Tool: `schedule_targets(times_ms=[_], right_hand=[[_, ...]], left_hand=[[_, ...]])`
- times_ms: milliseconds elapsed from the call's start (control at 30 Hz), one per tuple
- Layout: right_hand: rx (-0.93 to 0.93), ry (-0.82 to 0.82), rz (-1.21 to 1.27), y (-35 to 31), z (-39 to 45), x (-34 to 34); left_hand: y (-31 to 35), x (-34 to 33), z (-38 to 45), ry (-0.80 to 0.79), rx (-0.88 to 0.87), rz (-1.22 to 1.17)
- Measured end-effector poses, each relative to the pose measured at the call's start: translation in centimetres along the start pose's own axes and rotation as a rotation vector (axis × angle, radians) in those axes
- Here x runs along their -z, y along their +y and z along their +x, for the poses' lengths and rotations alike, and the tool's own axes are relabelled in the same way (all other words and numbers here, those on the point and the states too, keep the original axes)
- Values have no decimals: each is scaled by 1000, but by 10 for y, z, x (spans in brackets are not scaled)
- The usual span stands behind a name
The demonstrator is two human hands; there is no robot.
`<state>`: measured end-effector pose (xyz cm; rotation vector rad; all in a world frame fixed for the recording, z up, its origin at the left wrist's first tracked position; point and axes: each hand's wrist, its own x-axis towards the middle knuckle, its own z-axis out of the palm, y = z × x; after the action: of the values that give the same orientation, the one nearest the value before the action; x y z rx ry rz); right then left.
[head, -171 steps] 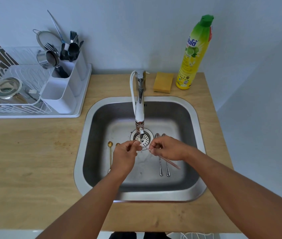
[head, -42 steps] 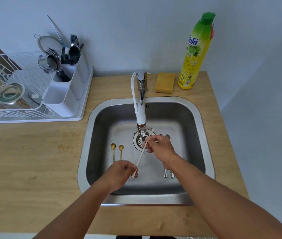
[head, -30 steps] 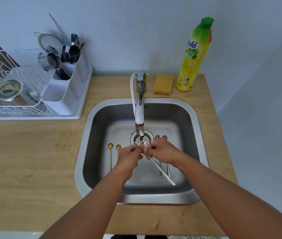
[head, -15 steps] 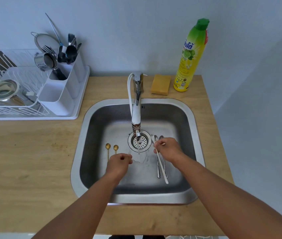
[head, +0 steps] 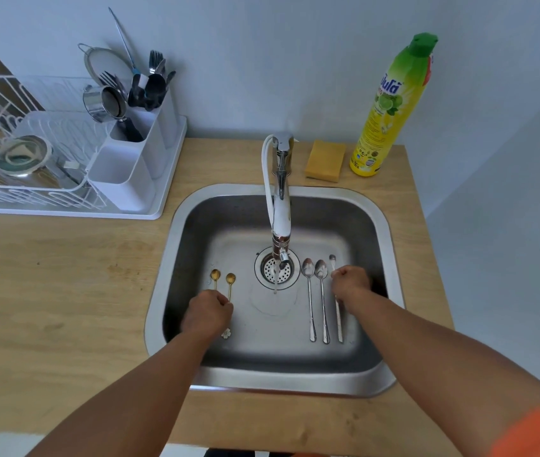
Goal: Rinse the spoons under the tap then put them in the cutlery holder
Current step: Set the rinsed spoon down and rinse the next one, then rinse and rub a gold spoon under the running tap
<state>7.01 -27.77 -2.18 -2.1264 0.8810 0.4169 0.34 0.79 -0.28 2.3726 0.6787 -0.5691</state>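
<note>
Water runs from the tap [head: 281,206] at frame centre. Left hand [head: 208,313] pinches a gold spoon [head: 230,281]; right hand [head: 350,282] grips the rightmost of 3 steel spoons [head: 337,311] on the sink [head: 390,225] floor. Step in hand: pickup for rinsing. Next: lift into the stream, then carry to the holder [head: 123,174], upper left.

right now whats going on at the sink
A person is washing spoons. The tap runs a thin stream over the drain. The right hand grips the outermost of three silver spoons on the sink floor; the left hand closes on a gold spoon. None is in the cutlery holder yet.
</note>
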Motion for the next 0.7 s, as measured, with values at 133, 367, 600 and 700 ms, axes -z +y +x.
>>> schedule_targets(times_ms=[133, 367, 600, 700], right_hand=[[-27, 16, -86, 4, -2, -7], [-114, 82, -84, 8, -3, -15], [-130, 113, -112, 8, -2, -18], [-124, 114, -156, 7, -3, -19]], left_hand=[[2, -2, 5, 22, 11, 52], [7, -5, 13, 49, 6, 167], [9, -12, 19, 73, 15, 222], [5, -14, 23, 80, 16, 250]])
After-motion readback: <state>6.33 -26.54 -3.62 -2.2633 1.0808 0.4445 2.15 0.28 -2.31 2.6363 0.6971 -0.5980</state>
